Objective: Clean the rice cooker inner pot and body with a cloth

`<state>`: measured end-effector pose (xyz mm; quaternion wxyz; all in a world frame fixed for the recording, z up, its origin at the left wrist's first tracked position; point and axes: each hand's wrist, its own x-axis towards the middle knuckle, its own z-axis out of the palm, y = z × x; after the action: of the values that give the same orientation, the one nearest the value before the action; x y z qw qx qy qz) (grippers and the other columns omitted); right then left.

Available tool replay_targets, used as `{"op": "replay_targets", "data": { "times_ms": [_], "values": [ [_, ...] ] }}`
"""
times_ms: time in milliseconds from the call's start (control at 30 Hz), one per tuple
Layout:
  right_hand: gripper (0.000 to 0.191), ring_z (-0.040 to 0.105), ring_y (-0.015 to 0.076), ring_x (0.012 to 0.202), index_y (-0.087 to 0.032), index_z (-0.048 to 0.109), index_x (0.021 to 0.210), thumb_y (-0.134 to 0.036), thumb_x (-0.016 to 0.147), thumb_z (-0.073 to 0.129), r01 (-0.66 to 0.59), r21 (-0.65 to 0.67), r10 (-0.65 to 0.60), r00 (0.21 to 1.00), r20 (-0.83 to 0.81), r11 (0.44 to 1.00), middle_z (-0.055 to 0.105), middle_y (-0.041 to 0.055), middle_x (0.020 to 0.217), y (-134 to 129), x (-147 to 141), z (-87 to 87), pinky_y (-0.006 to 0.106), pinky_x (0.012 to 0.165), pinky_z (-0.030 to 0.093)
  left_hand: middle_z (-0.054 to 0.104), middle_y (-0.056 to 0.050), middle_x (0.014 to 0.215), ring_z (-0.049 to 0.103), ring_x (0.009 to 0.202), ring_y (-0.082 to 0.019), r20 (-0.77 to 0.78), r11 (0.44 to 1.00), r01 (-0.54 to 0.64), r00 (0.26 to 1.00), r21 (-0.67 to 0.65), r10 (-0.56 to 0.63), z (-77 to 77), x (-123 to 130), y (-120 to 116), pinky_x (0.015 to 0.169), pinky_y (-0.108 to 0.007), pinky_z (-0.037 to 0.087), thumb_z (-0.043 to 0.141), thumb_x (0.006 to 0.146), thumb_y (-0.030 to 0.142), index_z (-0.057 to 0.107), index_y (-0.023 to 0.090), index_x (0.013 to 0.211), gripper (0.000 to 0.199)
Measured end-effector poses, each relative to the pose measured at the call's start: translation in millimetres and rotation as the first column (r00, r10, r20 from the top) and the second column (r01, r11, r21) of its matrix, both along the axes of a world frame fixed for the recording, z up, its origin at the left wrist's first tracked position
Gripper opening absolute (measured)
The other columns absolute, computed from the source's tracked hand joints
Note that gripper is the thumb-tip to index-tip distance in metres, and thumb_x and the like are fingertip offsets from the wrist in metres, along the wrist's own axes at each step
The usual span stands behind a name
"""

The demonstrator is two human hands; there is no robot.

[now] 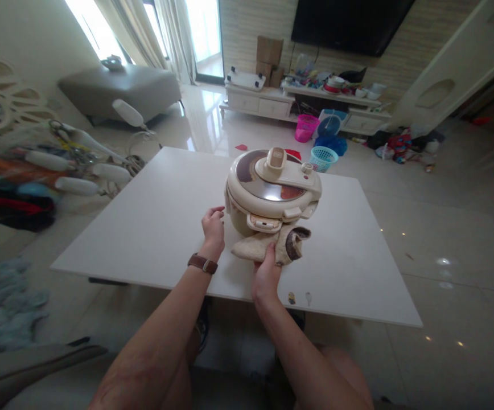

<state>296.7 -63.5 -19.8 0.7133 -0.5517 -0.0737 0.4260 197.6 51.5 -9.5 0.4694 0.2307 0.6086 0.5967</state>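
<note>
A cream electric pressure cooker with a shiny lid stands on the white table, its lid closed. In front of its base, my right hand grips a folded, cream-coloured cloth with a dark brown patterned part at its right end. The thumb lies over the cloth, and the other fingers are mostly hidden beneath it. The cloth is close against the cooker's front; whether it touches is unclear. At the cooker's left side, my left hand is open, fingers loosely bent, with nothing seen in it.
Two small stickers, one a yellow figure, are near the table's front edge. Left of the table is a white-shaded lamp fixture. Beyond stand a turquoise basket, a pink basket and a cluttered TV cabinet.
</note>
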Motion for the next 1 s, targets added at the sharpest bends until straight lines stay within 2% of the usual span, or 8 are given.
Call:
{"op": "replay_targets", "data": {
  "times_ms": [133,267,333,400,500,567,867,1000],
  "values": [
    [0.074,0.064,0.0236,0.137,-0.022,0.048,0.157,-0.046,0.089,0.067,0.057,0.035,-0.051,0.989,-0.142,0.998,0.057,0.0103,0.159,7,20,17.0,0.043,0.108,0.059,0.072,-0.008,0.110,0.064,0.107,-0.023,-0.008,0.999,0.051,0.999,0.006,-0.051,-1.2,8,-8,0.089,-0.036,0.049,0.056,0.070,0.021,0.070,0.020,0.096,0.029],
    [0.064,0.067,0.0234,0.133,-0.016,0.054,0.150,-0.039,0.091,0.060,0.109,-0.073,-0.121,0.976,-0.182,0.991,0.063,0.0118,0.152,15,53,22.6,0.043,0.110,0.058,0.071,-0.010,0.133,0.065,0.114,-0.024,0.026,0.990,0.125,0.992,0.068,-0.127,1.8,15,-14,0.090,-0.036,0.052,0.059,0.073,0.022,0.072,0.022,0.113,0.042],
    [0.066,0.067,0.0239,0.133,-0.014,0.052,0.151,-0.042,0.092,0.059,0.103,-0.066,-0.110,0.987,-0.120,0.992,0.063,0.0132,0.152,20,66,19.3,0.044,0.111,0.057,0.071,-0.010,0.137,0.065,0.116,-0.024,0.037,0.985,0.145,0.988,0.095,-0.149,3.0,19,-15,0.091,-0.035,0.054,0.060,0.073,0.022,0.072,0.022,0.118,0.047],
    [0.072,0.063,0.0241,0.138,-0.015,0.050,0.154,-0.048,0.091,0.061,0.122,-0.004,-0.122,0.992,0.025,0.992,0.059,0.0136,0.156,27,77,14.6,0.043,0.116,0.053,0.072,-0.010,0.136,0.066,0.117,-0.024,0.036,0.983,0.151,0.987,0.104,-0.156,2.9,22,-16,0.091,-0.034,0.055,0.060,0.073,0.021,0.072,0.021,0.123,0.051],
    [0.077,0.055,0.0249,0.146,-0.013,0.051,0.154,-0.054,0.089,0.061,0.190,0.090,-0.207,0.943,0.260,0.978,0.054,0.0146,0.160,40,89,10.3,0.045,0.126,0.042,0.072,-0.010,0.135,0.067,0.117,-0.024,0.025,0.984,0.154,0.987,0.095,-0.157,1.2,25,-18,0.091,-0.034,0.056,0.059,0.074,0.019,0.071,0.021,0.128,0.055],
    [0.077,0.054,0.0255,0.147,-0.011,0.052,0.152,-0.055,0.089,0.059,0.209,0.121,-0.238,0.909,0.343,0.970,0.054,0.0151,0.160,48,94,10.9,0.045,0.128,0.038,0.071,-0.009,0.139,0.067,0.118,-0.023,0.021,0.984,0.156,0.987,0.085,-0.159,0.1,25,-18,0.093,-0.035,0.056,0.059,0.075,0.018,0.071,0.022,0.129,0.056],
    [0.077,0.056,0.0276,0.145,-0.008,0.057,0.149,-0.056,0.090,0.060,0.226,0.091,-0.244,0.880,0.408,0.970,0.055,0.0184,0.158,36,66,20.8,0.045,0.125,0.042,0.069,-0.009,0.143,0.067,0.118,-0.023,0.040,0.984,0.161,0.986,0.073,-0.165,-0.8,25,-18,0.087,-0.032,0.057,0.060,0.074,0.019,0.071,0.022,0.129,0.056],
    [0.075,0.057,0.0279,0.143,-0.007,0.058,0.147,-0.055,0.089,0.059,0.216,0.110,-0.242,0.875,0.420,0.970,0.059,0.0185,0.154,43,81,18.0,0.046,0.125,0.041,0.069,-0.009,0.142,0.067,0.119,-0.023,0.036,0.983,0.167,0.985,0.072,-0.169,-1.5,26,-18,0.087,-0.032,0.056,0.058,0.074,0.018,0.069,0.022,0.132,0.059]
  ]
}}
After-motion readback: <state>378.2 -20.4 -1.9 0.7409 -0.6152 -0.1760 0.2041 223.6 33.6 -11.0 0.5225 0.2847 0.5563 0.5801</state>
